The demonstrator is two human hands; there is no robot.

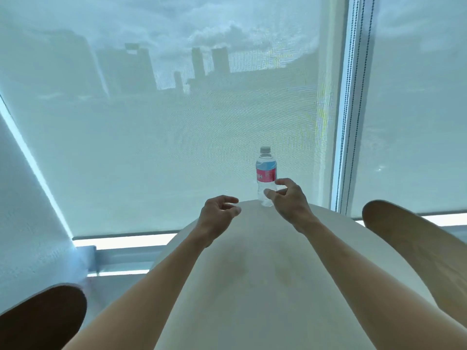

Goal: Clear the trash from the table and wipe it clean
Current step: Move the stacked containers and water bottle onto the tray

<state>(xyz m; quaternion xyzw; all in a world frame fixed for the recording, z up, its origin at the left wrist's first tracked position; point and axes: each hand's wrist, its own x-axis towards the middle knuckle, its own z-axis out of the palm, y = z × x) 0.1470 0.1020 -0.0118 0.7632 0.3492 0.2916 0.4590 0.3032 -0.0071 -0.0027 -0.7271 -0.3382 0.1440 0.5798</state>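
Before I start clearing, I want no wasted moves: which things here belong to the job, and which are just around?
Job: water bottle, table, both hands, left and right.
Just around: two chair backs, window blind, bead cord.

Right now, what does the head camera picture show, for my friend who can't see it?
Two bare hands reach over a round pale table; the right hand, open, is beside an upright capped bottle near the far edge. The left hand is open and empty, and a shaded window is behind.

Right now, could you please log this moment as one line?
clear plastic water bottle upright, table far edge | right hand open beside it | left hand open
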